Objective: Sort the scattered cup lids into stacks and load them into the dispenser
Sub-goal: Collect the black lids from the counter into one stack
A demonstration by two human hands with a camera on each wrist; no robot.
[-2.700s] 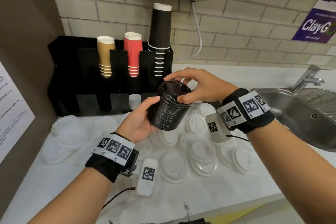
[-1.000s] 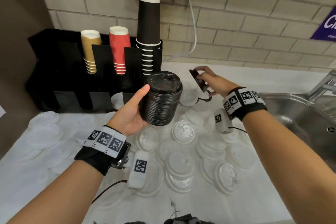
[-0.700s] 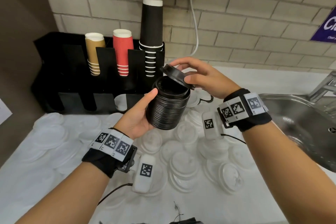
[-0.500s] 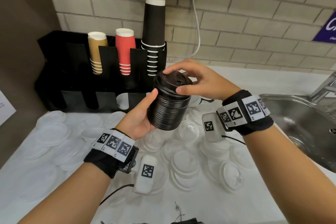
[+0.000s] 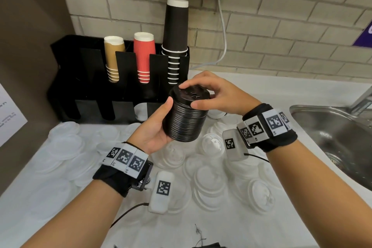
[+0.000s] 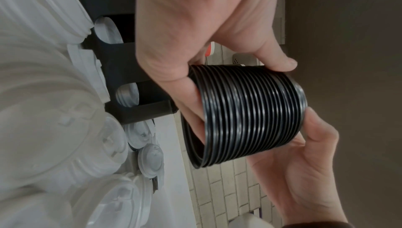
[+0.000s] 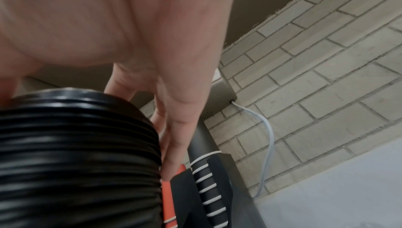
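My left hand (image 5: 167, 111) grips a tall stack of black lids (image 5: 185, 121) from its left side, holding it above the counter in front of the dispenser. The right hand (image 5: 189, 96) sits over the stack, thumb and fingers pinching the rim of the top black lid (image 5: 194, 91). In the left wrist view the ribbed stack (image 6: 250, 111) lies between both hands. The right wrist view shows the stack (image 7: 76, 154) close up, with my fingers (image 7: 174, 137) reaching past its far edge. Several white and clear lids (image 5: 209, 179) lie scattered on the counter below.
The black dispenser (image 5: 90, 86) stands at the back left against the brick wall, holding brown cups (image 5: 112, 58), red cups (image 5: 144, 56) and black cups (image 5: 175, 36). One lower slot holds white lids (image 5: 141, 109). A steel sink (image 5: 338, 137) lies to the right.
My right hand fetched a black lid from the back of the counter, brought it over the stack and set it on top. The left hand kept holding the stack.
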